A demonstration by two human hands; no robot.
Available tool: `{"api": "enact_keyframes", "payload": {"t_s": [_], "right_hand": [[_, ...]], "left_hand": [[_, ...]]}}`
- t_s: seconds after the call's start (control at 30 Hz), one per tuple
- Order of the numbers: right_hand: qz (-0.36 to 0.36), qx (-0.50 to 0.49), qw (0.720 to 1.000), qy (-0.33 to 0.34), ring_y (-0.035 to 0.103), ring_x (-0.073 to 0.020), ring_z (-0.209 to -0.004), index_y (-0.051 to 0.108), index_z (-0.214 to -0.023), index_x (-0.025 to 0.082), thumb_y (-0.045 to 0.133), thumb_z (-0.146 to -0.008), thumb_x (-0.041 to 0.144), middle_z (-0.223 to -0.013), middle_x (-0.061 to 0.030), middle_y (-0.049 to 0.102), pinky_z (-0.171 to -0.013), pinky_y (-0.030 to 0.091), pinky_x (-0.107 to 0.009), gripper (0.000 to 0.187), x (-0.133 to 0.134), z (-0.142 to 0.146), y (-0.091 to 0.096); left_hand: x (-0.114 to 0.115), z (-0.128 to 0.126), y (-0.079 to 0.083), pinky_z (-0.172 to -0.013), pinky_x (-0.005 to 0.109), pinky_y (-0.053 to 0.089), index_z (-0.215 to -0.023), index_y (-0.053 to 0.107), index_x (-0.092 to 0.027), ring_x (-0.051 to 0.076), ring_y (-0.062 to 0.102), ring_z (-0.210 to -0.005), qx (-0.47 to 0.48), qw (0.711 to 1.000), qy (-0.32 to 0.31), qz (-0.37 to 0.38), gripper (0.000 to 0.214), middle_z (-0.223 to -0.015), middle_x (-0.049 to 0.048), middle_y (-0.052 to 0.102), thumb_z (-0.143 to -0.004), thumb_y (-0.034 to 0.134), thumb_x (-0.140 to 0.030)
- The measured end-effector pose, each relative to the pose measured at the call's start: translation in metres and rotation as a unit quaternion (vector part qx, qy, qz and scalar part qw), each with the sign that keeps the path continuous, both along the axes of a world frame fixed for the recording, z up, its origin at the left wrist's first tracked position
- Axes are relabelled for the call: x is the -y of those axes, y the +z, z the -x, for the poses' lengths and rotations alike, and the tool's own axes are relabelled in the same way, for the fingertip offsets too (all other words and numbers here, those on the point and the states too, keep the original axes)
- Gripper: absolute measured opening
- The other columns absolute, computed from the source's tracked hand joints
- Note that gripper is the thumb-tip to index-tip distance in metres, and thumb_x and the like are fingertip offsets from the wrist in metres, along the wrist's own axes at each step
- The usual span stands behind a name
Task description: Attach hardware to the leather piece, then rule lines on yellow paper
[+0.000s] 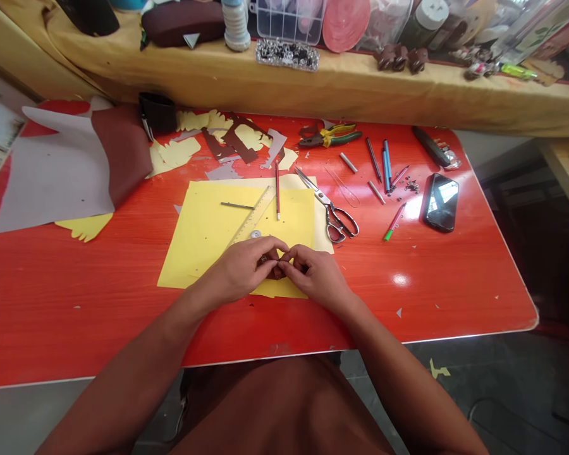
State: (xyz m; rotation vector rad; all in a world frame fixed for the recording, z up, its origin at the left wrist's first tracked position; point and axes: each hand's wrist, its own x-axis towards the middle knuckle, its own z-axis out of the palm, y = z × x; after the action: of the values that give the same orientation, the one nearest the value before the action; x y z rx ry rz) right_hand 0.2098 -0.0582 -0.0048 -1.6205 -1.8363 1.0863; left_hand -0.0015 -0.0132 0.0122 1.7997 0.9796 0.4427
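While the person sat at a red table (76, 284), both hands met over the lower edge of a yellow sheet (203, 253). The left hand (241, 270) and right hand (318, 276) were closed narrow, their fingertips (284, 260) pinching a small brown piece (275, 272) between them. Most of it was hidden by the fingers, so its shape could not be told.

Some cutting had clearly been done: brown and yellow scraps (234, 142), with shapes missing from them, lay beyond the sheet, and a large grey-and-brown sheet (71, 170) lay to the left, with a cut yellow piece (85, 226) poking out beneath it. On the yellow sheet rested a ruler (253, 215), a red pencil (277, 189) and a thin metal rod (237, 205) — none of them in either hand.

To the right lay scissors (329, 212), then pliers (329, 134), pens (386, 165), a small heap of metal studs (411, 186) and a phone (440, 202), all apart from the hands. Along the far side, a shelf draped in yellow cloth (313, 82) held a clear compartment box (287, 22) and other supplies. How much work remained could not be judged from this view.
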Motion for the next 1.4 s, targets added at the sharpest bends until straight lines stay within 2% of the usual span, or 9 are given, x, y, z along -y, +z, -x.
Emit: {"api": "enact_keyframes", "payload": {"t_s": [0.2,0.37,0.6,0.77,0.9,1.0,1.07,1.17,1.4], "right_hand": [[-0.001,-0.036,0.999,-0.016,0.051,-0.0136,-0.055,0.070,-0.101,0.025,0.066,-0.098,0.040,-0.065,0.0049,0.058,-0.058,0.035,-0.026,0.015,0.0010,-0.0013,0.0033],[0.006,-0.043,0.999,0.004,0.053,-0.0144,-0.057,0.069,-0.112,0.026,0.067,-0.098,0.044,-0.067,0.0047,0.060,-0.058,0.036,-0.027,0.023,0.0012,-0.0025,0.0032],[0.012,-0.023,1.000,0.007,0.050,-0.0134,-0.056,0.067,-0.092,0.025,0.063,-0.098,0.036,-0.064,0.0046,0.059,-0.056,0.032,-0.026,0.014,-0.0001,-0.0016,0.0054],[0.025,-0.043,0.999,0.000,0.047,-0.0130,-0.053,0.066,-0.089,0.024,0.064,-0.095,0.035,-0.059,0.0057,0.056,-0.055,0.031,-0.027,0.013,-0.0010,0.0000,0.0085],[0.035,-0.066,0.997,-0.016,0.045,-0.0127,-0.052,0.066,-0.087,0.024,0.065,-0.093,0.032,-0.058,0.0058,0.056,-0.054,0.031,-0.026,0.011,-0.0016,-0.0004,0.0080],[0.043,-0.072,0.996,-0.025,0.044,-0.0129,-0.052,0.067,-0.087,0.024,0.065,-0.094,0.033,-0.059,0.0050,0.058,-0.054,0.031,-0.027,0.011,-0.0017,-0.0007,0.0071],[0.045,-0.069,0.996,-0.025,0.044,-0.0129,-0.052,0.068,-0.087,0.023,0.066,-0.094,0.033,-0.060,0.0042,0.061,-0.053,0.031,-0.027,0.013,-0.0017,-0.0005,0.0068],[0.049,-0.068,0.996,-0.023,0.045,-0.0128,-0.054,0.068,-0.087,0.023,0.067,-0.094,0.033,-0.063,0.0031,0.065,-0.054,0.032,-0.027,0.012,-0.0013,-0.0001,0.0063],[0.041,-0.104,0.994,-0.006,0.044,-0.0115,-0.053,0.068,-0.091,0.022,0.066,-0.097,0.038,-0.061,0.0053,0.059,-0.052,0.032,-0.025,0.017,0.0005,-0.0036,0.0020]], "left_hand": [[0.0010,-0.0008,0.0018,-0.080,0.030,0.058,-0.120,0.066,-0.026,0.019,0.073,-0.085,0.024,0.999,0.024,0.037,0.028,-0.090,-0.0004,0.073,-0.093,0.057,-0.024],[0.0014,-0.0013,0.0054,-0.078,0.030,0.059,-0.118,0.067,-0.026,0.020,0.072,-0.087,0.030,0.998,0.034,0.036,0.028,-0.092,0.0010,0.073,-0.091,0.059,-0.025],[0.0005,-0.0020,0.0042,-0.079,0.031,0.061,-0.114,0.067,-0.025,0.019,0.074,-0.084,0.046,0.996,0.045,0.064,0.024,-0.088,0.0000,0.073,-0.091,0.061,-0.027],[0.0005,-0.0030,0.0030,-0.081,0.032,0.061,-0.113,0.068,-0.024,0.020,0.074,-0.086,0.050,0.993,0.062,0.083,0.023,-0.090,0.0004,0.074,-0.091,0.062,-0.029],[-0.0012,-0.0008,-0.0004,-0.079,0.034,0.060,-0.115,0.071,-0.023,0.023,0.075,-0.089,0.031,0.990,0.079,0.116,0.029,-0.094,0.0031,0.077,-0.090,0.068,-0.037],[-0.0027,0.0017,-0.0019,-0.079,0.033,0.059,-0.103,0.075,-0.023,0.022,0.074,-0.088,0.029,0.989,0.066,0.131,0.024,-0.096,0.0041,0.078,-0.092,0.069,-0.043],[-0.0032,0.0027,-0.0013,-0.073,0.031,0.055,-0.094,0.075,-0.023,0.020,0.072,-0.082,0.020,0.991,0.052,0.118,0.022,-0.092,0.0029,0.077,-0.093,0.068,-0.044],[-0.0036,0.0030,0.0007,-0.066,0.030,0.050,-0.090,0.073,-0.023,0.018,0.067,-0.074,-0.007,0.995,0.039,0.089,0.022,-0.085,0.0012,0.075,-0.093,0.068,-0.043],[-0.0031,0.0021,0.0032,-0.067,0.030,0.050,-0.089,0.071,-0.022,0.018,0.067,-0.075,-0.026,0.997,0.027,0.061,0.016,-0.085,0.0002,0.073,-0.091,0.067,-0.037]]}}
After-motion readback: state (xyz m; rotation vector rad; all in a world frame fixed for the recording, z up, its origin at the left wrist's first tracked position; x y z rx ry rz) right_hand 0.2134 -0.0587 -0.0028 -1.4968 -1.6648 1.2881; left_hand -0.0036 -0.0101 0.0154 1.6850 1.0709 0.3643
